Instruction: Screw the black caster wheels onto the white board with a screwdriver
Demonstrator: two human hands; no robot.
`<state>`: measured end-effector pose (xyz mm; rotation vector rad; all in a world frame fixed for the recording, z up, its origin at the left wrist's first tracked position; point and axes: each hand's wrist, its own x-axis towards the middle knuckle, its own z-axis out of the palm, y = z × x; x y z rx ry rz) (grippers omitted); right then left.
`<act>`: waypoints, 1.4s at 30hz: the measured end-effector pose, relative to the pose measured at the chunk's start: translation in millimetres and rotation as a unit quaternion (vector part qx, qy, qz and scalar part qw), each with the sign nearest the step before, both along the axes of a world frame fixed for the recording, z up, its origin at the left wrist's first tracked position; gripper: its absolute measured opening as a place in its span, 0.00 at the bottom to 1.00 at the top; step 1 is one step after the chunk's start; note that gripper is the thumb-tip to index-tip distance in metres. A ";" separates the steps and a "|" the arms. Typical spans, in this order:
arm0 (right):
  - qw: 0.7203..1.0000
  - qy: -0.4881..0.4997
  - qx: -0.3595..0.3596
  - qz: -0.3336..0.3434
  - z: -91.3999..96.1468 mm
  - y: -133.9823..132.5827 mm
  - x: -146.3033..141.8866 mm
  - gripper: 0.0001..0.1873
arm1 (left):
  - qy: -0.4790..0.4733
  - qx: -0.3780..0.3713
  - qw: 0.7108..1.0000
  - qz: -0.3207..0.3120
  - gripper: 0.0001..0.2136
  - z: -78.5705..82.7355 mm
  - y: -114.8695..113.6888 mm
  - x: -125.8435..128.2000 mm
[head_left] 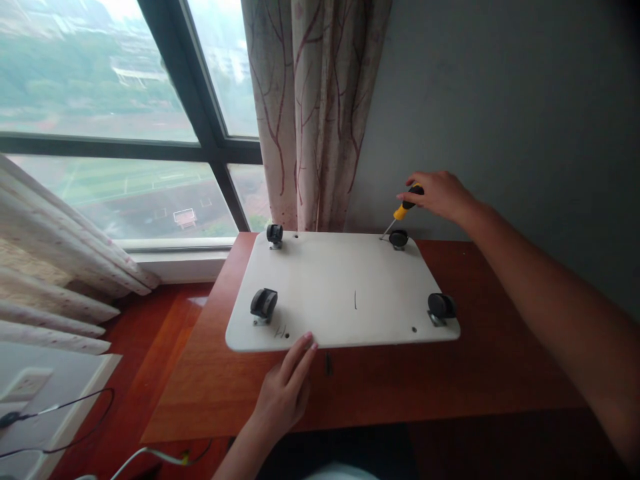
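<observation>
A white board (340,293) lies flat on a reddish wooden table (475,373), with black caster wheels at its corners: far left (274,235), near left (263,305), far right (399,238) and near right (441,307). My right hand (440,195) is closed round a yellow-and-black screwdriver (406,205), whose tip points down beside the far right caster. My left hand (287,387) rests at the board's near edge, fingers stretched out and touching the rim. A small dark screw (328,364) lies on the table just right of that hand.
A patterned curtain (315,113) hangs behind the board against a grey wall (500,100). A large window (100,100) fills the left. Another curtain (55,267) lies at the left, with a white socket and dark cables (50,407) below it.
</observation>
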<state>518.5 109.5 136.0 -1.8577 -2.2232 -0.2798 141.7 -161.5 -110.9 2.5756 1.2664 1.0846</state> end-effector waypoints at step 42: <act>0.995 0.028 -0.066 0.065 5.5 9.7 -1.4 0.19 | 0.003 -0.001 1.000 0.007 0.34 -1.2 -0.5 -0.8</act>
